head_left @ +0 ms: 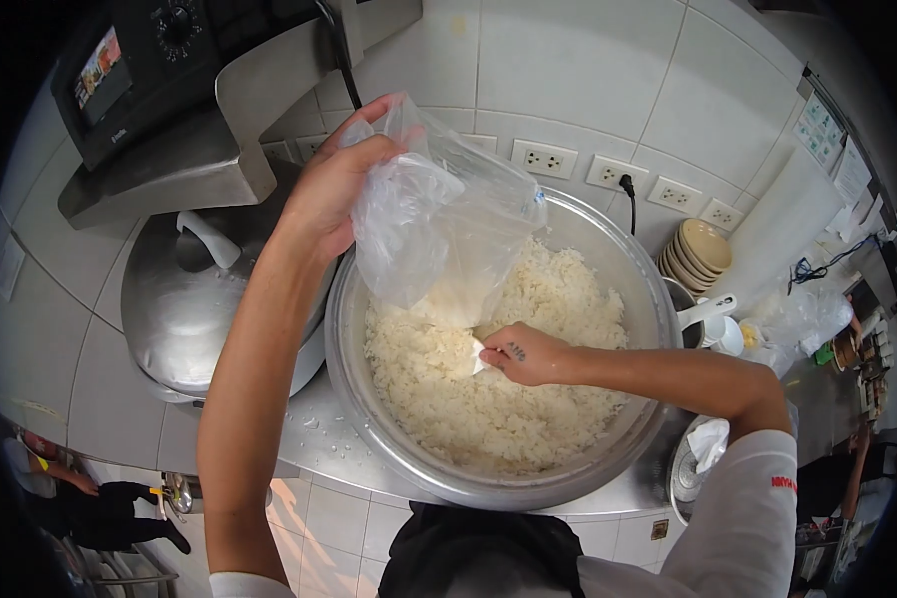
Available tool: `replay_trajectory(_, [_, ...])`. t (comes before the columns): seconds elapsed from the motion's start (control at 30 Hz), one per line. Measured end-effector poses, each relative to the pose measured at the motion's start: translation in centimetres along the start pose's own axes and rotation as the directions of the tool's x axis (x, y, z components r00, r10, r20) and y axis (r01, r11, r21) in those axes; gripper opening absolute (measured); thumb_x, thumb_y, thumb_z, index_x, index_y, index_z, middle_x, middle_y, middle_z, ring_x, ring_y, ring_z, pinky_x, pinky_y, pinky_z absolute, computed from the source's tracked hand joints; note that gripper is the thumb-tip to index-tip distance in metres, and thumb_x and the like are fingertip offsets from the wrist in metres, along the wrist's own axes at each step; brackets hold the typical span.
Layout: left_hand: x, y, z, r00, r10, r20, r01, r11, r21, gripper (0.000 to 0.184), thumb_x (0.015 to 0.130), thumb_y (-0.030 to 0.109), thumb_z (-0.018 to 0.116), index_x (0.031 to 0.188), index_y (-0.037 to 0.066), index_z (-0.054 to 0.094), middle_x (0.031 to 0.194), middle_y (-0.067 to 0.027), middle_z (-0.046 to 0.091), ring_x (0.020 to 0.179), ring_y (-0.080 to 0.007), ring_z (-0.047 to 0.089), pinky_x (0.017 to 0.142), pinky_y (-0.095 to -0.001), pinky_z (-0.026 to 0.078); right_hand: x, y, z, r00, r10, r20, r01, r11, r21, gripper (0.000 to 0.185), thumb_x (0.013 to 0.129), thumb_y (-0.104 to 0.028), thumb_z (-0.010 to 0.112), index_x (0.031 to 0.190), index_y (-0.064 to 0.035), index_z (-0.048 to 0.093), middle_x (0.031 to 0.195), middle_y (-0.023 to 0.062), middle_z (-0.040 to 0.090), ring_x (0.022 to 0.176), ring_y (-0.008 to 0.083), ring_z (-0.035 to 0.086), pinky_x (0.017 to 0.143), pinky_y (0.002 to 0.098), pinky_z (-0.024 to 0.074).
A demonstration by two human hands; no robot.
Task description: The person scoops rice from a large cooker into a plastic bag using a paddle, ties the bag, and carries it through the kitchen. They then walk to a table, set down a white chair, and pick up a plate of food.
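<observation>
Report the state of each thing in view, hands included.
Left hand, closed on plastic bag
Right hand, closed on white utensil
Plastic bag, raised, contents unclear
White utensil, mostly hidden
Large pot, uncovered
Rice, loose in large pot
Domed lid, in place
Bowls, stacked
Black plug, in wall socket

Kitchen with rice pot [508, 492], bowls [706, 249].

One rice basin [508, 490], perhaps five bowls [704, 249]
</observation>
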State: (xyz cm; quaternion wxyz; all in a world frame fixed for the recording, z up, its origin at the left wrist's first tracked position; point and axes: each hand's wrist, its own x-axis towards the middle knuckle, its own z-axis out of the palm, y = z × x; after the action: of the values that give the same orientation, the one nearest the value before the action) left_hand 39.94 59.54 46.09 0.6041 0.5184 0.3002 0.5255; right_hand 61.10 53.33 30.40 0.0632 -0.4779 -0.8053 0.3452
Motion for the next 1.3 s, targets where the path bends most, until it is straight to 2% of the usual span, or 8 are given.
replay_trajectory(0.1, [-0.3,0.1,0.2,1.000,0.005,-0.010,-0.005,1.000,-0.003,0.052,0.076,0.003,0.051,0.126,0.009,0.038,0.113,-0.0145,0.053,0.087,-0.0181,0.056,0.076,-0.0299,0.047,1.0,-2.0,1.9,0.956,-0.274,0.108,0.249,0.948,0.199,0.026,0.088,-0.020,0.046,0.073,-0.0005,0.055,0.055,0.0161,0.047,0.054,0.0276,0.048,0.054,0.0392,0.0382])
replay_trajectory(0.23, [-1.1,0.5,0.5,0.999,0.002,-0.049,-0.001,1.000,0.023,0.051,0.075,0.003,0.052,0.124,0.008,0.040,0.107,-0.0129,0.054,0.085,-0.0177,0.056,0.075,-0.0295,0.047,1.3,-2.5,2.3,0.953,-0.303,0.019,0.300,0.949,0.094,0.023,0.087,-0.016,0.047,0.070,-0.0005,0.050,0.055,0.0175,0.046,0.048,0.0294,0.041,0.050,0.0371,0.0342])
replay_trajectory(0.67, [-1.6,0.3,0.9,0.994,-0.042,0.101,0.035,0.997,0.068,0.061,0.074,0.002,0.050,0.132,0.005,0.032,0.114,-0.0125,0.052,0.095,-0.0160,0.053,0.083,-0.0260,0.043,-8.0,-0.5,-4.9,0.982,-0.085,0.169,0.068,0.992,0.102,0.029,0.088,-0.017,0.048,0.067,0.0015,0.041,0.052,0.0062,0.038,0.050,0.0101,0.037,0.049,0.0278,0.0351])
replay_trajectory(0.97, [-2.8,1.1,2.4,0.988,-0.037,0.147,-0.003,0.965,0.264,0.059,0.072,0.001,0.046,0.130,0.003,0.035,0.124,-0.0140,0.046,0.098,-0.0146,0.052,0.085,-0.0240,0.040,-13.2,-2.2,-14.4,0.982,0.084,-0.170,-0.042,0.971,0.236,0.027,0.087,-0.019,0.049,0.068,0.0013,0.047,0.054,0.0009,0.040,0.053,0.0081,0.039,0.048,0.0242,0.0345])
replay_trajectory(1.03, [-3.1,1.1,2.7,0.989,-0.037,0.146,-0.005,0.962,0.274,0.059,0.072,0.001,0.046,0.130,0.003,0.035,0.121,-0.0139,0.048,0.095,-0.0140,0.053,0.083,-0.0235,0.041,-12.2,-5.6,-16.2,0.897,0.378,-0.228,-0.355,0.925,0.134,0.028,0.087,-0.019,0.048,0.068,0.0011,0.048,0.056,0.0013,0.045,0.055,0.0080,0.043,0.046,0.0249,0.0358])
replay_trajectory(1.17, [-2.9,1.0,3.4,0.991,-0.061,0.119,0.020,0.949,0.315,0.059,0.072,0.000,0.047,0.130,0.003,0.036,0.111,-0.0132,0.054,0.086,-0.0124,0.056,0.078,-0.0223,0.043,-6.7,-6.0,-15.0,0.906,0.231,-0.355,-0.141,0.955,0.260,0.016,0.085,-0.014,0.050,0.081,0.0006,0.055,0.059,0.0022,0.050,0.050,0.0074,0.045,0.041,0.0236,0.0362])
replay_trajectory(1.23, [-2.2,0.4,3.4,0.994,-0.048,0.099,0.020,0.962,0.272,0.059,0.072,0.000,0.047,0.130,0.003,0.036,0.108,-0.0127,0.056,0.084,-0.0125,0.056,0.077,-0.0228,0.044,-3.6,-5.9,-13.5,0.921,-0.210,-0.328,0.154,0.970,-0.188,0.012,0.079,-0.005,0.052,0.089,0.0020,0.054,0.065,0.0090,0.055,0.055,0.0173,0.054,0.047,0.0309,0.0431])
replay_trajectory(1.3, [-1.9,0.4,3.4,0.996,-0.043,0.079,0.024,0.973,0.228,0.059,0.072,0.000,0.047,0.130,0.004,0.035,0.104,-0.0122,0.057,0.082,-0.0126,0.057,0.076,-0.0234,0.044,-2.0,-7.5,-11.6,0.897,-0.269,-0.351,-0.001,0.792,-0.610,0.021,0.071,0.002,0.053,0.092,0.0019,0.053,0.071,0.0165,0.058,0.064,0.0286,0.059,0.056,0.0388,0.0468])
